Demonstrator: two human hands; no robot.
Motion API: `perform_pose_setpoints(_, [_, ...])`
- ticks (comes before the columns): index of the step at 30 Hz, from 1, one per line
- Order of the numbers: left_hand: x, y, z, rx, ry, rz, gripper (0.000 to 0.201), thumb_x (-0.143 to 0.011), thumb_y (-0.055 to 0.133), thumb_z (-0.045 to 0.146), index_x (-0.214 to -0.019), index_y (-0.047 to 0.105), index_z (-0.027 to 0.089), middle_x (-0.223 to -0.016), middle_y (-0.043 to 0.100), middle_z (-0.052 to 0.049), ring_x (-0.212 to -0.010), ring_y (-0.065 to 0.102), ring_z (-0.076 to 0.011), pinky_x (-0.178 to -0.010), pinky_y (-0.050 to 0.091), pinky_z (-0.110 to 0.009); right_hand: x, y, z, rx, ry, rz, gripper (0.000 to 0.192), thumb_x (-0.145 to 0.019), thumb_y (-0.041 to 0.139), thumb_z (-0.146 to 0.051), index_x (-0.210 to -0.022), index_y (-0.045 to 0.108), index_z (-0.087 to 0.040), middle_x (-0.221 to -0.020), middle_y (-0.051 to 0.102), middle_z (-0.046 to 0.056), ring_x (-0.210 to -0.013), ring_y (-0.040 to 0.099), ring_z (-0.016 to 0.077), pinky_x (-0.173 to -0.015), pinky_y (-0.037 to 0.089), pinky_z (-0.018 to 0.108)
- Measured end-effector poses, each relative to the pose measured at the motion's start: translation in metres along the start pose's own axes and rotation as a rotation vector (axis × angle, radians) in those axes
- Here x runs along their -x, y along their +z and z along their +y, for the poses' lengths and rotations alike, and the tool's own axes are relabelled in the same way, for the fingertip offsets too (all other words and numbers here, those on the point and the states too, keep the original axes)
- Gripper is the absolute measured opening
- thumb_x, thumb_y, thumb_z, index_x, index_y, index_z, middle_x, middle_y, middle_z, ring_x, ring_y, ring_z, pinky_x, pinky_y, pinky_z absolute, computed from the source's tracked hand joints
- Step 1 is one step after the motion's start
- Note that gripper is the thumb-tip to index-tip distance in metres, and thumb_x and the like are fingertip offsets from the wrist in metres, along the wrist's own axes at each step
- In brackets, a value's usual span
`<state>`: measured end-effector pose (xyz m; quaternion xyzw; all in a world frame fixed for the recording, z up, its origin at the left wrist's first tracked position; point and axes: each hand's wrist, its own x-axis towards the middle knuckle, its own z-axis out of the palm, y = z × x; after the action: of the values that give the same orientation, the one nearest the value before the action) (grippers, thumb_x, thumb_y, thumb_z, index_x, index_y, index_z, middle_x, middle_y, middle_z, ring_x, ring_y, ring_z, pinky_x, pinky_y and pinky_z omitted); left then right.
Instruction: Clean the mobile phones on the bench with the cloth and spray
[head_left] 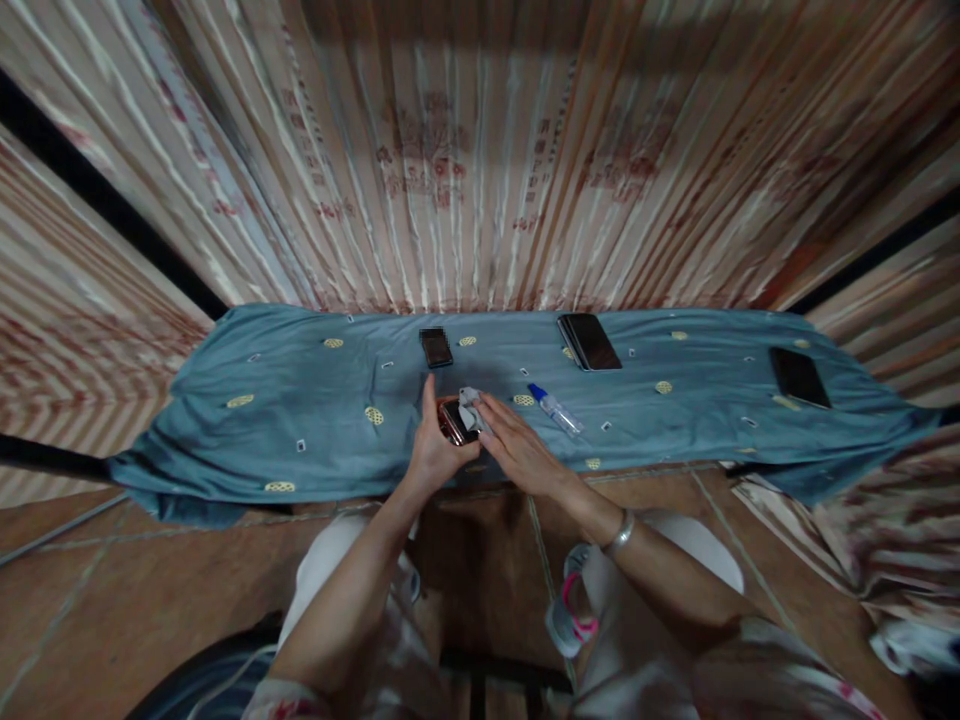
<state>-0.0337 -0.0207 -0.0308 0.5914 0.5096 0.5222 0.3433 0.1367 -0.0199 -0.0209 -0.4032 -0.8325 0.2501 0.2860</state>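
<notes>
Head view: dark rectangular handheld device with reddish-brown edges was up in the hands, just above the near edge of the worktop, roughly mid-length. Left-hand grip was closed partway around it: thumb across the near side, index finger sticking up past the far left corner. Right-hand grip had fingers together and nearly straight, with a crumpled light-grey cloth held at the fingertips against the device's dark upper face. Exact pinch under those fingers was hidden.

Next out: small black rectangular phone-like device lay flat just beyond the left hand. Clear plastic bottle with a blue cap lay on its side to the right of the right hand, cap end angled away and left. Behind it, near the far edge: stack of flat black tablet-like slabs. Another flat black slab was well apart, toward the right end.

All four sat on the worktop, draped in blue-teal fabric printed with yellow ovals and small white rectangles. Silver metal bracelet was on the right wrist. Pleated beige-and-red patterned curtain hung behind; brown tiled floor showed below.
</notes>
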Motion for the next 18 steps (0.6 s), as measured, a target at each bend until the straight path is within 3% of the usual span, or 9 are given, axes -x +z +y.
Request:
perform_pose_setpoints(3, [0.004,0.005,0.003,-0.001,-0.004,-0.103,0.119,-0.056,0.075,0.022,-0.152,0.005,0.015,-0.12,0.062,-0.012,-0.095,0.066,-0.0226,-0.084,0.054,-0.035,-0.001,0.001,-0.004,-0.008,-0.031,-0.006,0.054,-0.099,0.03,-0.044,-0.147,0.036,-0.021,-0.155,0.033,0.007,-0.146,0.024,0.0216,-0.12,0.021,0.047])
perform_pose_setpoints(7, [0.009,0.012,0.005,-0.032,0.042,-0.188,0.115,-0.062,0.071,0.023,-0.152,0.0,0.009,-0.123,0.062,-0.016,-0.1,0.066,-0.0246,-0.086,0.053,-0.034,-0.004,0.002,-0.016,-0.008,-0.088,-0.032,0.051,-0.1,0.028,-0.039,-0.144,0.042,-0.017,-0.15,0.041,0.012,-0.142,0.031,0.0221,-0.118,0.025,0.047])
perform_pose_setpoints(13, [0.012,0.013,0.003,-0.103,0.067,-0.193,0.117,-0.065,0.068,0.022,-0.151,-0.01,0.012,-0.121,0.063,-0.016,-0.097,0.067,-0.0245,-0.082,0.053,-0.036,-0.014,0.001,-0.025,0.072,-0.126,0.035,0.041,-0.099,0.033,-0.033,-0.132,0.051,-0.017,-0.135,0.054,0.013,-0.131,0.045,0.0227,-0.112,0.035,0.045])
perform_pose_setpoints(18, [0.012,0.009,0.01,-0.181,0.009,-0.212,0.118,-0.061,0.069,0.025,-0.151,-0.006,0.008,-0.117,0.064,-0.016,-0.095,0.067,-0.025,-0.08,0.053,-0.035,-0.019,0.0,-0.021,0.122,-0.125,0.092,0.035,-0.099,0.033,-0.028,-0.12,0.056,-0.013,-0.122,0.062,0.015,-0.118,0.053,0.024,-0.103,0.041,0.043])
